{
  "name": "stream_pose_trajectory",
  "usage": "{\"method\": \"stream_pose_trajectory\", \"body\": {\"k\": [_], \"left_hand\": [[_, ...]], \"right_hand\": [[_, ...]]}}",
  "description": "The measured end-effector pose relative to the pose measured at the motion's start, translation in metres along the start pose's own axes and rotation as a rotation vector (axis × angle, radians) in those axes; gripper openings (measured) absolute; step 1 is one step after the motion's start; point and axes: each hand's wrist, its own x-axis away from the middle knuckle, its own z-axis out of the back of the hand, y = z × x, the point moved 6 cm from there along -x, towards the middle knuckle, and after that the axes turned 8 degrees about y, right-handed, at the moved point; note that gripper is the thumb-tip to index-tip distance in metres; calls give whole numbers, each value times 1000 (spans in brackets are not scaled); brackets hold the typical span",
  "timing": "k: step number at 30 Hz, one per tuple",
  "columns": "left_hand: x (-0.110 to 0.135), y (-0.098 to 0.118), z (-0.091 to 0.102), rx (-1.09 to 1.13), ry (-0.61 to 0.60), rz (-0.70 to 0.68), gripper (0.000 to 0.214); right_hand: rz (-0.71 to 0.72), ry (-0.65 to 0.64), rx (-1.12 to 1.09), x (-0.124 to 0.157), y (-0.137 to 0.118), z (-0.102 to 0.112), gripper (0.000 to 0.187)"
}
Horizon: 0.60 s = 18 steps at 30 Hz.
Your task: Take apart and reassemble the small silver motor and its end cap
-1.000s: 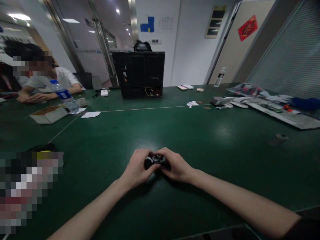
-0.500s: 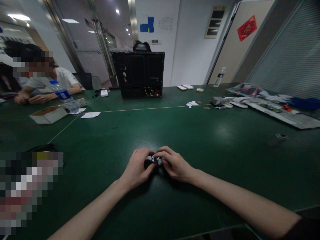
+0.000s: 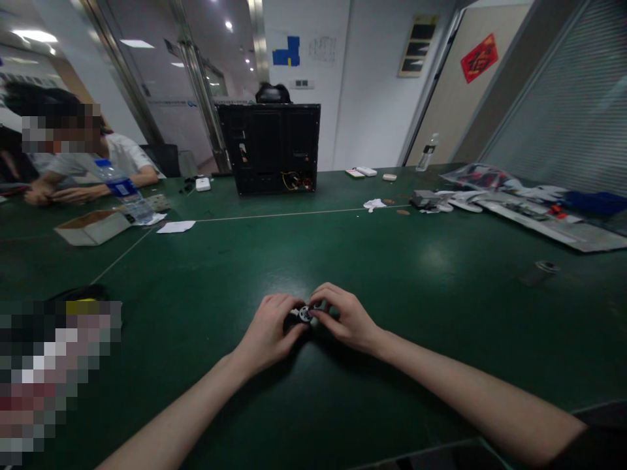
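While an open carton (image 3: 95, 232) sits toward ten o'clock, the left hand (image 3: 270, 328) grips the nine-o'clock side of a small black device with a round silvery face (image 3: 304, 314), at or just above the green worktop (image 3: 255, 254); the right hand (image 3: 349, 320) pinches its three-o'clock side. Uneven finger pressure could twist it free and drop it.

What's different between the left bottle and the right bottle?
The left bottle has a blue cap and label; the right bottle has a pale cap and darker label. The left bottle looks bigger in the picture than the right bottle. The left bottle is beside a box; the right bottle is by the far edge of the table. Both are see-through.
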Motion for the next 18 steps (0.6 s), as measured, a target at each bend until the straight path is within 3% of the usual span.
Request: {"method": "stream_pose_trajectory", "body": {"k": [4, 9, 13, 18], "left_hand": [[-1, 0, 2, -2, 16, 26, 17], [-1, 0, 4, 8, 18, 40, 17], [0, -1, 4, 14, 21, 43, 16], [1, -2, 2, 17, 31, 39, 20]], "right_hand": [[-39, -1, 76, -2, 7, 7, 7], [-47, -136, 222, 1, 21, -3, 10], [-56, -168, 245, 2, 24, -8, 12], [-36, -164, 191, 2, 16, -7, 30]]}}
